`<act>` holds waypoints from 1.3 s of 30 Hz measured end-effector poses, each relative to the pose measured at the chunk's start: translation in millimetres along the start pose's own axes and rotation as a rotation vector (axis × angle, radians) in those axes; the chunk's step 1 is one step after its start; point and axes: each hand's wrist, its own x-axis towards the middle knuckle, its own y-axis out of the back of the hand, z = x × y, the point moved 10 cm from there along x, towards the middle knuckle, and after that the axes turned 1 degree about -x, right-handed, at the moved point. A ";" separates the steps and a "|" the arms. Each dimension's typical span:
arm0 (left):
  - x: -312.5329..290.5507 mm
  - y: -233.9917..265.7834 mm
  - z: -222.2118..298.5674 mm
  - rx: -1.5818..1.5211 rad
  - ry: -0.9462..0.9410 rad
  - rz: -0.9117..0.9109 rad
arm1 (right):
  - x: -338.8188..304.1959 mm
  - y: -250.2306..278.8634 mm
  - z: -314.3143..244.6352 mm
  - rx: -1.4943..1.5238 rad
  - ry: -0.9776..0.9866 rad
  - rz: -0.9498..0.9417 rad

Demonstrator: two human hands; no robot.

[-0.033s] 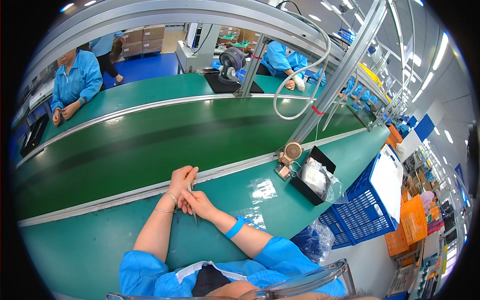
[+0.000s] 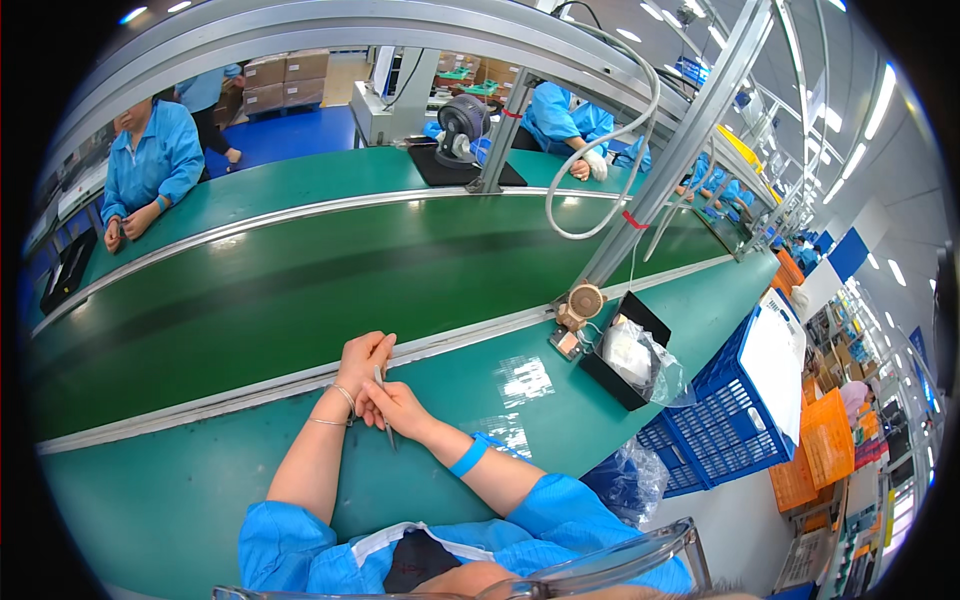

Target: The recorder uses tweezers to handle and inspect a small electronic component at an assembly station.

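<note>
My left hand [image 2: 362, 360] rests by the metal rail at the near edge of the green belt, its fingers curled inward; what they hold, if anything, is hidden. Close against its wrist is my right hand [image 2: 398, 406], closed around a pair of slim metal tweezers [image 2: 390, 434]. One end of the tweezers shows above the fingers, and the other points down toward the green worktop [image 2: 200, 490]. A bangle circles my left wrist and a blue band my right.
A black box [image 2: 612, 378] with plastic bags stands to the right, beside a small brown round-headed device [image 2: 580, 306]. Blue crates [image 2: 720, 420] sit at the worktop's right edge. A metal post [image 2: 650, 190] rises behind the box. Co-workers sit across the belt [image 2: 300, 300].
My hands and the tweezers have not moved. The person standing in the far left background has shifted slightly to the left.
</note>
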 end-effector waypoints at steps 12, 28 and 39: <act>-2.1 -1.8 3.9 -0.082 0.001 0.010 | -1.1 0.4 0.6 0.006 0.000 0.018; 2.1 -1.8 3.1 -0.006 -0.034 0.007 | 0.7 3.0 -1.7 0.202 0.116 0.044; -1.1 -8.0 -12.5 -0.193 0.132 -0.056 | 4.4 6.5 -0.6 0.209 0.123 0.124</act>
